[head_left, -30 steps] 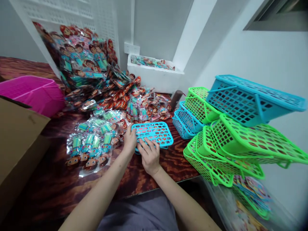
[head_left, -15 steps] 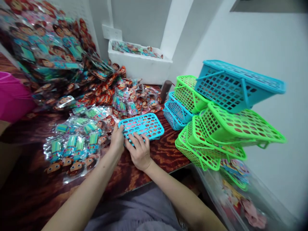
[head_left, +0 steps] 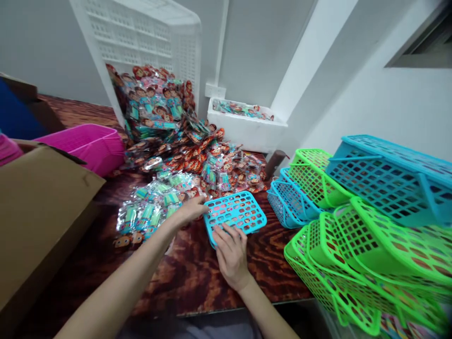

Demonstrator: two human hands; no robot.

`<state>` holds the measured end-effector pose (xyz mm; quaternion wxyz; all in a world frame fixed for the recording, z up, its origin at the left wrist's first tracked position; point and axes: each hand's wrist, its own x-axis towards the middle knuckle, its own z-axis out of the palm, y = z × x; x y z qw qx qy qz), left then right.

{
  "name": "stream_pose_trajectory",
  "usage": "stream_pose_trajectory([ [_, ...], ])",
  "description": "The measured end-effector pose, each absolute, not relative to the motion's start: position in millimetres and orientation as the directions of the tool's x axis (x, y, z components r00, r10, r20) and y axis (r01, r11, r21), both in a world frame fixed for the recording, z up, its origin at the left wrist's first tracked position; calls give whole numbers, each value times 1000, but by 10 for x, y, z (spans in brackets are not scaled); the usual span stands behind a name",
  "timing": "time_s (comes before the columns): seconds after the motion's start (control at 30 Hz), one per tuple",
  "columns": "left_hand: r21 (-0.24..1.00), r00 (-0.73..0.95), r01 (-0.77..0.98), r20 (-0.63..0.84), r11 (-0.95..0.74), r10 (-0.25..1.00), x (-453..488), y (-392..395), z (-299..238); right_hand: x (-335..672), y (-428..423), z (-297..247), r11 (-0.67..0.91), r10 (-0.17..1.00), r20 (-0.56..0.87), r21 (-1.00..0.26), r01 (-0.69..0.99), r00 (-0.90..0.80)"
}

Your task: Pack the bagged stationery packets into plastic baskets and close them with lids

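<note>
A blue plastic basket (head_left: 236,212) with a perforated lid stands on the dark wood-grain table. Colourful packets show through its holes. At its left edge, my left hand (head_left: 190,210) is closed with the fingertips on the rim; part of the grip is hidden. My right hand (head_left: 231,256) lies over the near edge, its fingers stretched out on the lid and the thumb at the near side. Just left of the basket are several clear-wrapped packets (head_left: 146,214) with cartoon figures and green-blue contents. Behind it spreads a bigger heap of such packets (head_left: 190,155).
Filled green baskets (head_left: 348,249) and blue baskets (head_left: 391,183) are stacked at right, overhanging the table edge. Pink baskets (head_left: 95,146) and a cardboard box (head_left: 45,212) stand at left. A white crate (head_left: 141,33), a white foam box (head_left: 247,129) and a brown cylinder (head_left: 274,162) are behind.
The view has shifted left and up, bringing the white crate and cardboard box into sight. My right hand has slid toward the basket's near left corner; my left hand stays at its left edge.
</note>
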<state>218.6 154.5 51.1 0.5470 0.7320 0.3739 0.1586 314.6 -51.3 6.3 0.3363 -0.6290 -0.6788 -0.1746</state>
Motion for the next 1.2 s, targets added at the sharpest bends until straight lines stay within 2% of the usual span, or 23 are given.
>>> stream_pose_trajectory([
  [0.1, 870, 784, 443, -259, -216, 564, 2055, 1653, 746, 3175, -802, 217, 131, 809, 577, -362, 923, 111],
  [0.17, 859, 821, 445, -280, -251, 498, 2050, 1622, 813, 3193, -928, 242, 75, 802, 544, -502, 862, 246],
  [0.27, 875, 841, 409, -251, -258, 480, 2126, 1480, 755, 3211, -927, 179, -72, 679, 509, -672, 737, 529],
  [0.33, 898, 845, 373, -226, -232, 485, 2177, 1374, 649, 3225, -837, 90, -151, 605, 454, -740, 655, 654],
  [0.5, 949, 839, 303, -221, -90, 496, 2199, 1179, 400, 3285, -669, -131, -104, 579, 337, -872, 478, 742],
  [0.6, 959, 825, 284, -238, -12, 513, 2173, 1125, 351, 3331, -656, -132, -33, 587, 267, -936, 351, 765],
  [0.7, 953, 795, 302, -250, -3, 552, 2120, 1136, 352, 3377, -650, -51, 27, 612, 168, -981, 192, 772],
  [0.87, 956, 685, 291, -195, -19, 702, 2102, 1194, 329, 3473, -644, 46, 45, 612, 23, -999, -6, 791],
  [1.1, 977, 639, 178, -204, 115, 742, 2480, 1089, 247, 3774, -701, 88, -23, 625, -42, -999, -36, 780],
  [1.2, 976, 564, 179, -203, 121, 801, 2603, 1050, 208, 3920, -725, 149, -135, 635, -5, -985, 105, 773],
])
